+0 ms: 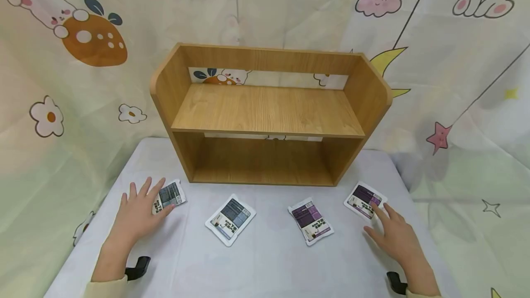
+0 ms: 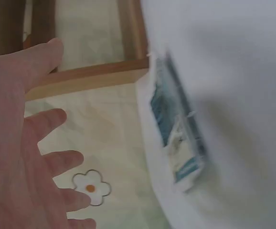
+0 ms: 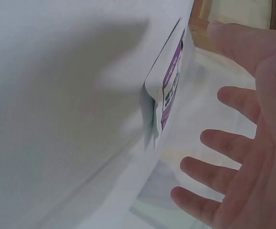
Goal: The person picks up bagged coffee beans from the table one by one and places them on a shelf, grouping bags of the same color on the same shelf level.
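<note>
My left hand [image 1: 138, 213] hovers with spread fingers over a white packet with a blue-grey label [image 1: 173, 194] at the table's left. In the left wrist view a gap shows between that hand [image 2: 33, 143] and the packet [image 2: 171, 129]. A second blue-labelled packet [image 1: 230, 220] lies flat left of centre. Right of centre is a purple-labelled packet [image 1: 310, 221]. Another purple-labelled packet [image 1: 365, 200] lies farther right, just beyond the fingertips of my right hand [image 1: 399, 240]. The right wrist view shows this hand [image 3: 252, 129] apart from the packet [image 3: 171, 88], fingers extended and holding nothing.
A two-tier wooden shelf [image 1: 269, 109] stands at the back of the white-covered table [image 1: 269, 270]. Behind it hangs a cloth backdrop [image 1: 136, 151] printed with cartoons. Black bands with a protruding part [image 1: 138, 268] sit at both wrists.
</note>
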A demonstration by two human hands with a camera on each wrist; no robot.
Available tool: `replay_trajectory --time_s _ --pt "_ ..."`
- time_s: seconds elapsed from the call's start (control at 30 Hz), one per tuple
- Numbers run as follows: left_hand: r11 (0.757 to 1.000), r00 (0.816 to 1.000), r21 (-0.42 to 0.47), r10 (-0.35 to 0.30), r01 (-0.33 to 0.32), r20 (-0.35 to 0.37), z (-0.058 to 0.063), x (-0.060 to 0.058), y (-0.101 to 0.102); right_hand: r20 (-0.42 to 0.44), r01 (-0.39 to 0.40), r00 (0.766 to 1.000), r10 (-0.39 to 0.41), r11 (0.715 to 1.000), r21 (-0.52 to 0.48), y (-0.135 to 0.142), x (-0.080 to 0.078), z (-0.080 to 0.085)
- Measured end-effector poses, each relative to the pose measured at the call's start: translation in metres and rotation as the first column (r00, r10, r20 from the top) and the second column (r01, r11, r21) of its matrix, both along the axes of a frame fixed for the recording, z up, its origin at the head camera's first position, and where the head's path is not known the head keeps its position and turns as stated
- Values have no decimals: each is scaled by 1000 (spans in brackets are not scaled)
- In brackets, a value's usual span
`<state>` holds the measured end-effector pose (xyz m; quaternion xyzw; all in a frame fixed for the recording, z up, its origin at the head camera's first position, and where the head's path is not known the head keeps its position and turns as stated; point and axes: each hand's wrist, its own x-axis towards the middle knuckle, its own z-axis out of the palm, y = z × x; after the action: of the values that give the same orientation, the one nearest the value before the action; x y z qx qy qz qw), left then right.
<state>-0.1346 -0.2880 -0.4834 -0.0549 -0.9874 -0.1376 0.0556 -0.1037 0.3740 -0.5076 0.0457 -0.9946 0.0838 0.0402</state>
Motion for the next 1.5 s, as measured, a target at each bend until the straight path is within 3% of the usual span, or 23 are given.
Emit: replay_trajectory --time_s 0.23,0.43,0.53,0.6,0.73,0.87,0.97,1.17,1.33,1.43,1.5 --pt "998 999 26 -50 50 1 35 -21 -13 4 -9 1000 10 998 -62 -3 -9 -5" --pt "994 994 62 -85 89 -65 61 -46 -20 53 25 998 -19 994 -108 0 -15 -13" --pt "983 991 141 -104 115 -85 74 -57 -23 76 41 997 -32 991 -126 0 -18 -14" --pt "962 986 226 -131 152 -103 83 -64 -24 85 50 996 -38 989 -137 0 -19 -14" --pt "887 977 410 -182 214 -115 101 -75 -23 66 44 997 -33 985 -166 2 -20 -15" --pt "813 974 539 -207 223 -91 116 -84 -19 26 20 1000 -15 979 -202 7 -21 -16" --pt "765 972 602 -210 229 -103 124 -92 -16 8 13 1000 -11 975 -221 9 -21 -16" --pt "637 957 715 -227 287 -181 134 -107 -9 1 13 1000 -13 956 -294 13 -22 -18" --pt "565 952 767 -211 304 -222 144 -112 0 62 77 996 -60 943 -325 13 -25 -18" --pt "494 945 808 -224 321 -239 149 -113 4 74 102 994 -81 934 -342 13 -26 -18" --pt "428 938 840 -242 333 -249 151 -114 6 70 104 994 -85 929 -354 12 -26 -19"
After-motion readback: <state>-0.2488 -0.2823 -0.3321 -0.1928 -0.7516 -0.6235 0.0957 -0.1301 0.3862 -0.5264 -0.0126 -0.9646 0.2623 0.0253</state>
